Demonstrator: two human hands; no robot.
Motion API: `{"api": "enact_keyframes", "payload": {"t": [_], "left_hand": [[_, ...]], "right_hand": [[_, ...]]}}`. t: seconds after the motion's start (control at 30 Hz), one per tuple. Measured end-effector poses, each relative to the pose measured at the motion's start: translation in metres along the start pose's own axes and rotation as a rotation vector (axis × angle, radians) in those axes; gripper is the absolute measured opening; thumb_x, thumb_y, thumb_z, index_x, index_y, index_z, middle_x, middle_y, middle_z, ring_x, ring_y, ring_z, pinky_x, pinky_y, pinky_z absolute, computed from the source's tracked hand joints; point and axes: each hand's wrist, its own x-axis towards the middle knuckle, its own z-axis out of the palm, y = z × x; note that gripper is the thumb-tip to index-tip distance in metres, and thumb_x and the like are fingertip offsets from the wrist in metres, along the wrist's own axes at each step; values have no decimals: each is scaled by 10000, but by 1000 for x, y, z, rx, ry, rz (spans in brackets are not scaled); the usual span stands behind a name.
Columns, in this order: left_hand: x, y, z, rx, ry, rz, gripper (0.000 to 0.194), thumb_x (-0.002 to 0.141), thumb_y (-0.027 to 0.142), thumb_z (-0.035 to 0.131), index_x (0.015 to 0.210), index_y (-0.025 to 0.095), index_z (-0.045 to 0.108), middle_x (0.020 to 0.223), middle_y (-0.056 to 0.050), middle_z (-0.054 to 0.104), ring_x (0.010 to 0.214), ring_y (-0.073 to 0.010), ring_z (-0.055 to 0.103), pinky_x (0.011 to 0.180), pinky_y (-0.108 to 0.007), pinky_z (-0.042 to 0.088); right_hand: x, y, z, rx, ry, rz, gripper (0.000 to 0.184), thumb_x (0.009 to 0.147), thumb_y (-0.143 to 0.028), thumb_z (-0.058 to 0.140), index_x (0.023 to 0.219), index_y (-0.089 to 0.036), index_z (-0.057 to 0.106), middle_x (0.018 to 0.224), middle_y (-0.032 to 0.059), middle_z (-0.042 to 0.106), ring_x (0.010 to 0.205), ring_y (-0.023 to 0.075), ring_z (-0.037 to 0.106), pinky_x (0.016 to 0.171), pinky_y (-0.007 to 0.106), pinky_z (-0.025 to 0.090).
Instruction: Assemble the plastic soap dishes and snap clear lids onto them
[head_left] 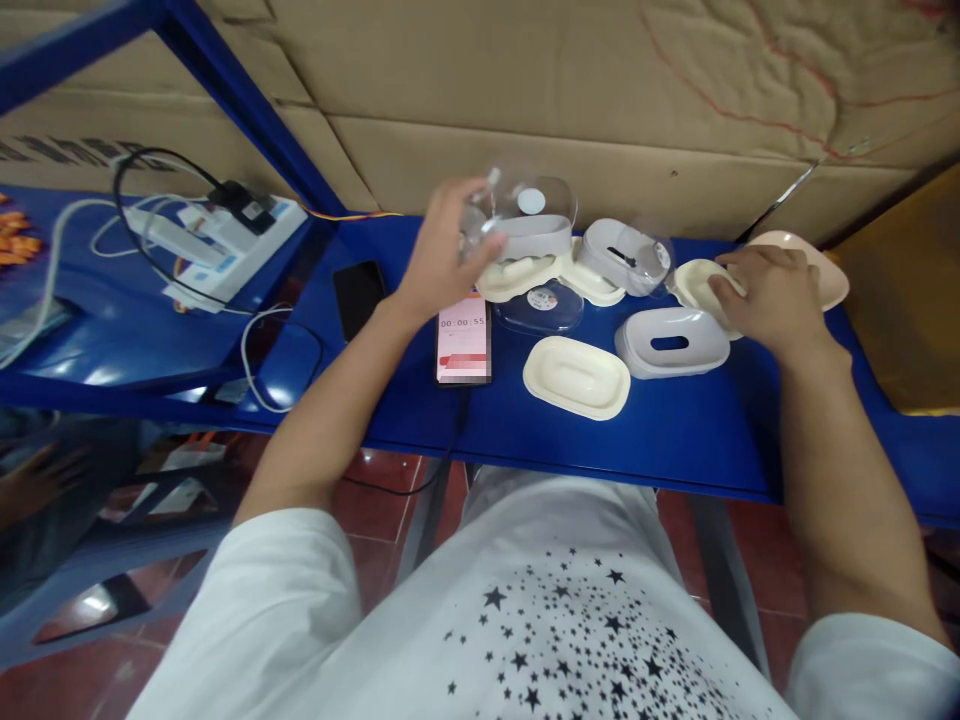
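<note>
My left hand is raised over the blue table, fingers closed on a clear plastic lid that sits on a grey soap-box insert. My right hand rests curled on a cream tray at the right. In front of it lies a grey slotted insert. A cream tray lies nearer me. Another clear lid lies flat in the middle, and a grey insert with a clear cover stands behind.
A phone showing a timer lies by my left wrist, a dark phone further left. A power strip with cables sits at the far left. A pinkish tray lies behind my right hand. Cardboard backs the table.
</note>
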Motion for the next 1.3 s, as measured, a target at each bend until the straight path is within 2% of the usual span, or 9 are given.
{"api": "enact_keyframes", "payload": {"t": [0.1,0.2,0.33,0.43,0.73,0.83,1.07,1.2,1.3], "left_hand": [[-6,23,14,60,-204,116,872,1041,857,374,1660,247,442,1787,-118,374,1673,-323,307,1369,-572,232],[-8,28,16,205,-190,71,798,1105,778,239,1680,260,435,1852,-61,229,1716,-337,188,1377,-645,77],[-5,10,-2,324,-93,-187,724,1132,694,229,1625,234,491,1713,-129,479,1574,-355,434,1280,-650,294],[-4,-5,-12,399,-209,-380,721,1083,735,387,1503,183,583,1508,-150,662,1435,-393,524,1190,-684,367],[-7,-12,-4,495,-289,-466,670,1040,664,450,1402,165,715,1580,-252,557,1518,-506,419,1201,-733,345],[-7,-20,-5,492,-295,-436,659,1083,617,368,1365,138,723,1559,-266,563,1513,-506,430,1202,-726,356],[1,-44,2,244,-195,-311,612,1136,608,274,1083,197,724,1253,-206,726,1291,-368,661,1174,-508,475],[1,-35,10,27,-92,-193,693,1110,762,222,999,255,682,1055,-119,745,1104,-322,718,1061,-465,535],[-2,-17,17,-131,-128,-90,786,1067,853,204,1026,245,701,1010,-100,737,1042,-305,720,1001,-464,561]], "right_hand": [[-1,-2,2,8,-14,-20,541,1041,-488,469,1402,-166,711,1523,216,652,1423,431,486,1115,576,392],[-2,-5,2,16,-52,-39,571,1042,-503,453,1405,-152,719,1530,211,644,1425,424,466,1127,557,373],[-3,-7,2,14,-67,-48,549,1043,-492,475,1412,-171,723,1576,201,615,1460,422,417,1119,558,353],[-3,-7,3,11,-70,-59,525,1051,-483,485,1408,-183,727,1584,205,606,1448,408,412,1090,554,355],[-3,-5,5,3,-82,-56,500,1054,-471,491,1409,-216,733,1596,195,593,1452,403,389,1071,584,375],[-2,-4,6,6,-97,-62,503,1053,-482,479,1406,-228,733,1606,198,582,1454,415,379,1073,601,380],[-3,-7,3,2,-123,-40,567,1048,-535,424,1412,-219,722,1631,180,558,1488,417,378,1132,617,372],[-2,-5,5,35,-105,-55,573,1036,-568,420,1382,-238,736,1622,179,563,1475,434,383,1141,648,358],[-2,-4,6,44,-103,-64,547,1030,-543,434,1373,-242,735,1620,176,567,1472,439,383,1148,654,353]]}}
